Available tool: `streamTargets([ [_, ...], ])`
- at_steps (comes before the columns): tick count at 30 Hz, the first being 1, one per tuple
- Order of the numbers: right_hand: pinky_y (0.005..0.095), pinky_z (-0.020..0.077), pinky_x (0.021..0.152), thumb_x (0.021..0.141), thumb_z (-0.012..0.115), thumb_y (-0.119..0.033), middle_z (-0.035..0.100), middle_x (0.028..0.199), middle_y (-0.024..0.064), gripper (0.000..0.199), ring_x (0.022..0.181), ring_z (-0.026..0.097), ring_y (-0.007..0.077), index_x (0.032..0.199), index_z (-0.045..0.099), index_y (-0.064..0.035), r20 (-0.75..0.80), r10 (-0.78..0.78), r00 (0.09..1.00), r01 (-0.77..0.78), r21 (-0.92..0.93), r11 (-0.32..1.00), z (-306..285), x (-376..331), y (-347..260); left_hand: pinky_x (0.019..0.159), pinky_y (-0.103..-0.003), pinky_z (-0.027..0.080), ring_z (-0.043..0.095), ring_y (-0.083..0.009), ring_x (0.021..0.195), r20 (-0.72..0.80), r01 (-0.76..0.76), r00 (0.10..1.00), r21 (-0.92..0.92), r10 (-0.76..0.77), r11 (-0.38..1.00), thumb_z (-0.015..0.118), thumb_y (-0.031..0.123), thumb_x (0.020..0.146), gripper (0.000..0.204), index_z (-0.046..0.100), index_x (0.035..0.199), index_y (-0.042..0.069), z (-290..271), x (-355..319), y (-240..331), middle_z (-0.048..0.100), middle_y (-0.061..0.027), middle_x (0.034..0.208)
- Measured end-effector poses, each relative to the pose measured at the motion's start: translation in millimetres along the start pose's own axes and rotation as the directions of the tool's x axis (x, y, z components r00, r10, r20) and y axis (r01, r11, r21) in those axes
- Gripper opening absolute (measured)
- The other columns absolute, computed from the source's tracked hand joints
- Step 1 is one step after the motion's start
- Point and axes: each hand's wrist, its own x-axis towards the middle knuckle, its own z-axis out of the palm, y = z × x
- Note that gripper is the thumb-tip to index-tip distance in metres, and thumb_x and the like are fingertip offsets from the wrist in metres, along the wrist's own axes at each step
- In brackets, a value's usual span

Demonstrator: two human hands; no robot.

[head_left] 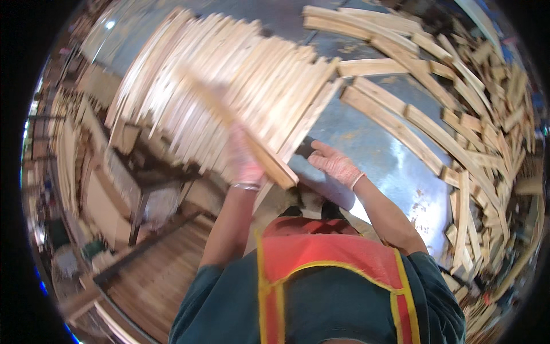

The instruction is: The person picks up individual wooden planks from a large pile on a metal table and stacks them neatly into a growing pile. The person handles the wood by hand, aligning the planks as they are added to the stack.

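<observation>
My left hand (246, 163), in a pale glove, is closed around a long wooden slat (229, 114). The slat is blurred and slants from the upper left down to an end just right of that hand. Behind it lies a big stack of similar pale slats (258, 74) on a low stand. My right hand (335, 163), also gloved, is open with its fingers spread. It is at the lower right corner of the stack and holds nothing.
Loose planks and offcuts (458, 132) lie scattered in an arc across the shiny grey floor (378, 155) to the right. Boxes and more wood piles (86, 166) crowd the left side. A wooden board surface (160, 275) sits at the lower left.
</observation>
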Motion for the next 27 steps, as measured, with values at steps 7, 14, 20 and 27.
streamTargets([
  [7,0.0468,0.0506,0.117,0.09,0.081,-0.042,0.07,0.145,0.0171,0.078,0.136,0.065,0.0375,0.157,0.058,-0.0083,-0.585,-0.378,0.718,-0.179,-0.68,0.711,-183,-37,20,0.089,-0.04,0.063,0.07,-0.0244,0.097,0.128,-0.054,0.989,-0.161,0.075,0.986,0.075,0.027,0.108,0.033,0.07,0.126,0.0,13,83,56,0.072,-0.0109,0.108],
  [14,0.0505,0.0512,0.113,0.076,0.085,-0.052,0.07,0.139,0.0222,0.085,0.131,0.064,0.042,0.147,0.069,-0.0085,-0.494,-0.188,0.849,-0.353,-0.794,0.495,-248,-62,-10,0.116,-0.038,0.056,0.064,-0.0273,0.141,0.604,-0.653,0.71,0.757,0.362,0.018,0.078,0.021,0.105,0.053,0.065,0.154,0.005,27,14,-16,0.064,-0.0191,0.155],
  [20,0.0478,0.058,0.099,0.081,0.085,-0.05,0.078,0.117,0.0233,0.067,0.109,0.074,0.0421,0.128,0.076,-0.0036,-0.523,-0.166,0.836,-0.192,-0.563,0.804,-184,-81,-12,0.119,-0.056,0.044,0.055,-0.0412,0.143,0.716,-0.606,0.669,0.681,0.2,-0.412,0.081,0.035,0.093,0.062,0.066,0.147,0.008,6,-43,-51,0.062,-0.016,0.153],
  [27,0.0525,0.0569,0.104,0.093,0.071,-0.071,0.071,0.131,0.0293,0.082,0.121,0.071,0.0469,0.139,0.063,-0.0039,-0.511,0.021,0.859,-0.304,-0.478,0.824,-49,-56,21,0.127,-0.055,0.034,0.05,-0.0379,0.147,0.889,-0.809,0.458,0.428,0.026,-0.403,0.077,0.054,0.091,0.071,0.066,0.144,0.008,-4,-49,-77,0.06,-0.0121,0.152],
])
